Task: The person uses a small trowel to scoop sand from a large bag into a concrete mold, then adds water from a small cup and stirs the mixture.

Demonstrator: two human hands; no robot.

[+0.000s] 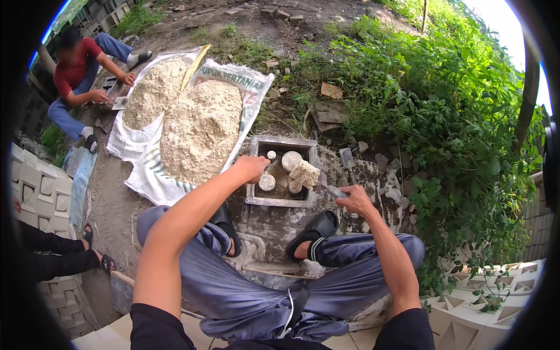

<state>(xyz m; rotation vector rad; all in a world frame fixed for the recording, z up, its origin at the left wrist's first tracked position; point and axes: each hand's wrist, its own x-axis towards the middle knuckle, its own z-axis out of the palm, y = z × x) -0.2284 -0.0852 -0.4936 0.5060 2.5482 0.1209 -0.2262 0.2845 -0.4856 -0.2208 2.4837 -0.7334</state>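
Note:
A square mould frame (252, 195) lies on the ground between my feet. Round plugs with pale tops stand inside it, among them a large plug (291, 160) and a smaller one (267, 182). My right hand (357, 199) is closed round the handle of a trowel (336, 191), right of the frame. A heap of pale, crumbly mix (304, 175) sits at the trowel's end, over the frame's right part, hiding most of the blade. At the frame's left edge, my left hand (255, 168) is closed with the knuckles up; what it grips is mostly hidden.
Two piles of sandy mix (204, 128) lie on white sacks (143, 181) at the left. Beyond them a person in a red shirt (81, 67) holds a flat tool (120, 103). Another person's legs (58, 251) show at left. Pale patterned blocks (44, 186) are stacked there; bushes (449, 128) grow right.

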